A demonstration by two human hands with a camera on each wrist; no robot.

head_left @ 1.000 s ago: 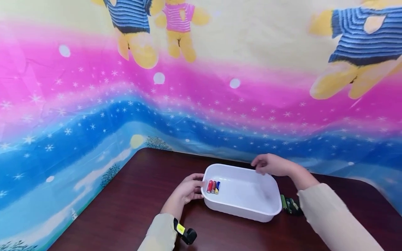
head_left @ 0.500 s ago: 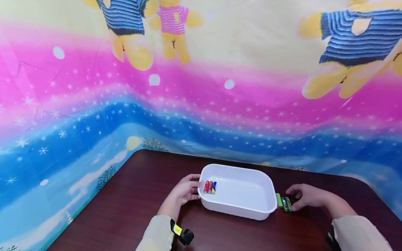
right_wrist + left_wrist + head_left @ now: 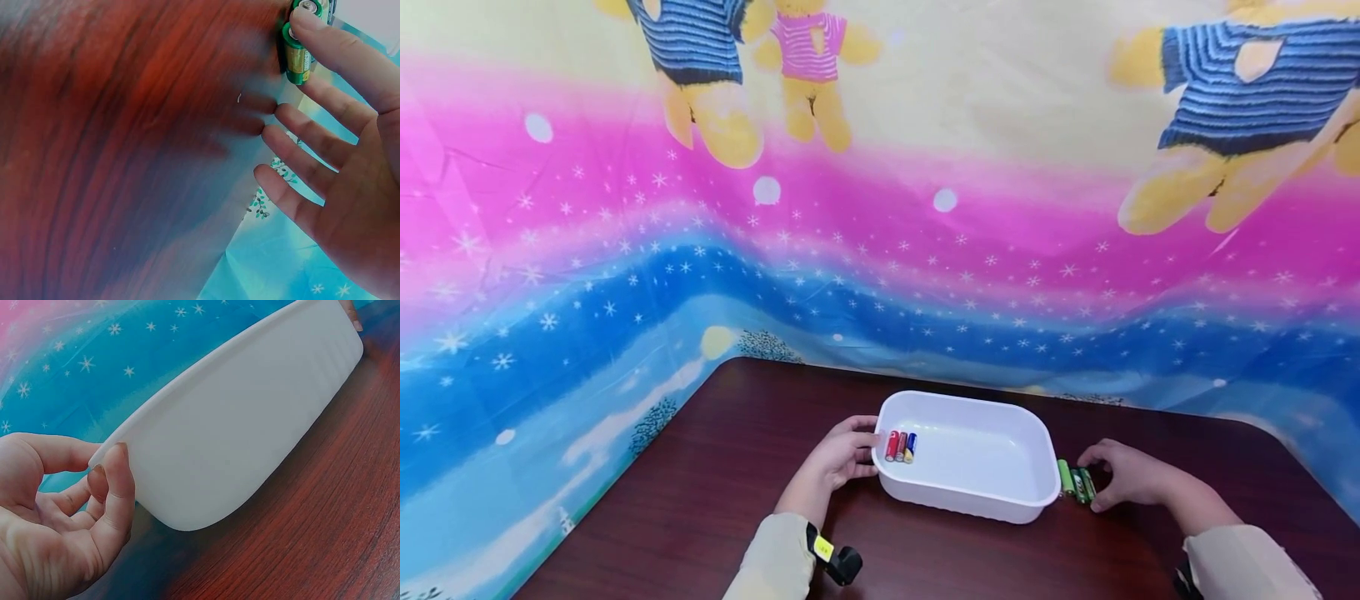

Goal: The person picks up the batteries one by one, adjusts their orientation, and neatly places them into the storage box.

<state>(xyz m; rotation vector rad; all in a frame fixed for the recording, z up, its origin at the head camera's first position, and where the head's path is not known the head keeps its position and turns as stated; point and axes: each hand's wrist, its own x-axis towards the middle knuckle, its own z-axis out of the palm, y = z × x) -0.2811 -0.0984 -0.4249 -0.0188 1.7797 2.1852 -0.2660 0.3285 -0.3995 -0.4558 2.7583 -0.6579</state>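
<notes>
My left hand (image 3: 844, 452) grips the left end of a white plastic tub (image 3: 958, 497), fingers over its rim and thumb against the outer wall, as the left wrist view shows. Inside, by the left end, three batteries lie side by side: a red one (image 3: 892, 446), a darker red one (image 3: 902, 447) and a blue and yellow one (image 3: 911, 448). Several green batteries (image 3: 1066, 478) are lined up on the table outside the tub's right end. With thumb and index finger, my right hand (image 3: 1133, 477) pinches the rightmost green battery (image 3: 297, 59) by its ends; the other fingers spread out.
Everything rests on a dark red-brown wooden table (image 3: 730, 475). A printed cloth (image 3: 865, 250) with bears and snowflakes hangs along the table's back and left edges. A black strap with a small device (image 3: 842, 562) is on the left wrist.
My right hand has come from above the tub's far right rim down to the green batteries, and its fingers have closed in on one. The left hand stays on the tub.
</notes>
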